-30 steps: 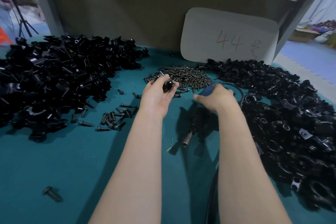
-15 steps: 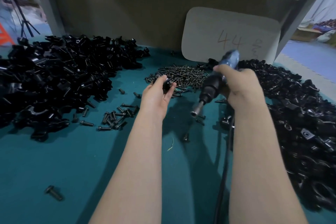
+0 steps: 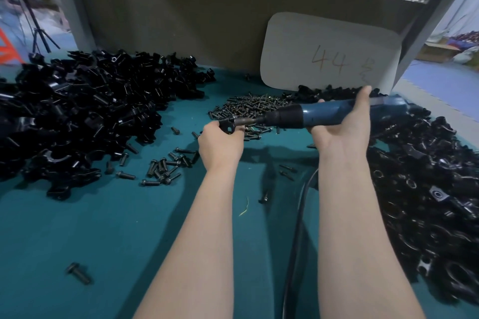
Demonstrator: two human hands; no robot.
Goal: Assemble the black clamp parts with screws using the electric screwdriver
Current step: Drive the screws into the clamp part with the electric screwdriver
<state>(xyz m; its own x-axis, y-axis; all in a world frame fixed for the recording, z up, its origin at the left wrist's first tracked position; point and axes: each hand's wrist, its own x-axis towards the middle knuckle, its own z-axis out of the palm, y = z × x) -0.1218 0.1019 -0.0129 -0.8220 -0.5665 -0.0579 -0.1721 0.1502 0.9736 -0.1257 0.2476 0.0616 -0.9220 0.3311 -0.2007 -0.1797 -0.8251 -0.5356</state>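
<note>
Clamp part [image 3: 229,125] is held above the counter [image 3: 103,241], a little toward 12 o'clock from centre. Nearest, a lone bolt [image 3: 78,273] lies at 7 o'clock and the cord [image 3: 298,228] runs up from 6. Further out, the left hand [image 3: 220,146] curls round the clamp part and pinches it. The right hand [image 3: 342,132], at 2 o'clock, is wrapped round the screwdriver [image 3: 324,114], which lies level with its bit against the part from 3 o'clock. The step looks like driving a screw; the screw itself is hidden. The next move calls for bit and hole kept in line, with a steady push against a braced left hand. Beyond lie the screws [image 3: 251,106] at 12, the left pile [image 3: 90,111] at 10 and the right pile [image 3: 427,189] at 3.
</note>
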